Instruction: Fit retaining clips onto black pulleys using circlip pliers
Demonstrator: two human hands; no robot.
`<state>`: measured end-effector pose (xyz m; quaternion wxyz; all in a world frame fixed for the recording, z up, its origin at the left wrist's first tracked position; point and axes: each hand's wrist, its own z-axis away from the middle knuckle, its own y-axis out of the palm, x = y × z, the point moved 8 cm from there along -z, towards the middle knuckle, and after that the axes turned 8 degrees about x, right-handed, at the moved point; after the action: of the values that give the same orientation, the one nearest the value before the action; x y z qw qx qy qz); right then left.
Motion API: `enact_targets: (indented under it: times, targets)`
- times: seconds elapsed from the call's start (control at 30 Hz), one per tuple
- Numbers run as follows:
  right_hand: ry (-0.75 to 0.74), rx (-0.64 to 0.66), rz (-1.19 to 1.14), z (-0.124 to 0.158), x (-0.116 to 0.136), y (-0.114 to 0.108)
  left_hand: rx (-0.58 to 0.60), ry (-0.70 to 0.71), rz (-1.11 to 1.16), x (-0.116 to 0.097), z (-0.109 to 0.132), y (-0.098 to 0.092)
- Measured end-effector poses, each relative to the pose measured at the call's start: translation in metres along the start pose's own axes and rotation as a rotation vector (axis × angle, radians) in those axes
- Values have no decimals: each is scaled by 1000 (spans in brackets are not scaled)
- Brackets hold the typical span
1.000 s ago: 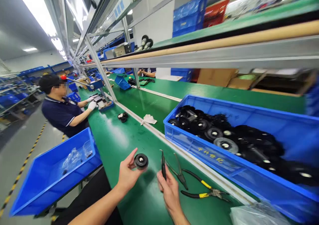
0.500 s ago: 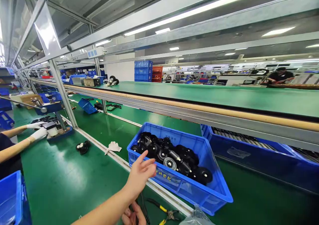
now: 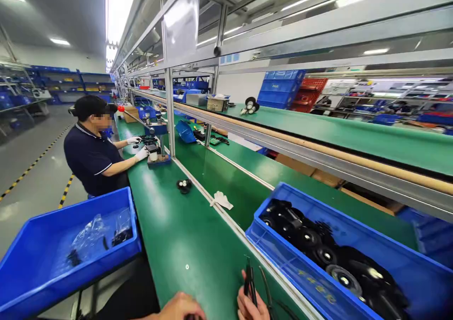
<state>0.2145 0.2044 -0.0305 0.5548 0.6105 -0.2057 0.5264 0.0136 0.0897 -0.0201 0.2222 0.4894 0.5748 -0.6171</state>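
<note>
My left hand [image 3: 182, 306] is at the bottom edge over the green bench [image 3: 170, 244]. Its fingers are curled around a dark thing that is mostly cut off by the frame. To the right of it, my right hand [image 3: 252, 307] grips a slim black tool [image 3: 249, 282] with a thin tip pointing up; its exact kind is not clear. A dark cable-like strip [image 3: 264, 284] curves beside that hand. Farther right stands a blue crate [image 3: 293, 268] holding several black round parts [image 3: 325, 254] with pale centres. A small white ring [image 3: 187, 266] lies on the bench.
A blue bin [image 3: 71, 263] with clear plastic bags stands at the left. A white glove [image 3: 222, 200] and a black part [image 3: 184, 185] lie farther along. A co-worker [image 3: 95, 145] with gloved hands works at a bench press [image 3: 157, 145]. A raised green belt [image 3: 318, 126] runs along the right.
The view has swung left, bringing the co-worker and the left bin into sight. My left hand has drawn back from the crate to the bottom edge, its fingers now curled.
</note>
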Motion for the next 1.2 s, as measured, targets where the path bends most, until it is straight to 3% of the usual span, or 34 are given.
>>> enact_targets:
  times: [0.13, 0.23, 0.33, 0.47, 0.53, 0.67, 0.73, 0.9, 1.0, 1.07, 1.2]
  targets:
    - [-295, -301, 711, 52, 29, 14, -76, -69, -128, -29, 4, -12]
    - [-286, -366, 1268, 106, 32, 24, -67, -86, -186, -46, 8, -21]
    - [-209, -521, 1545, 163, 30, 13, -41, -87, -174, -53, 11, -25]
    - [-261, -603, 1612, 210, 24, 12, -20, -32, -168, -68, 15, -23]
    - [-293, -574, 1626, 213, 20, 17, -6, -6, -176, -71, 15, -21]
    - [-283, -657, 1646, 205, 23, 13, 22, 8, -180, -55, 7, -29]
    - [-272, -671, 1630, 203, 25, 12, -7, 40, -165, -45, 3, -52]
    - [-229, -611, 1550, 202, 20, 8, -165, -78, -274, -11, 8, -152]
    - [-194, -572, 1513, 197, 18, 3, -159, -149, -332, 1, 14, -184]
    - [-167, -547, 1497, 195, 18, 2, -122, -162, -352, 1, 11, -184]
    - [-113, -549, 1478, 192, 18, 3, -18, -110, -367, -18, -4, -160]
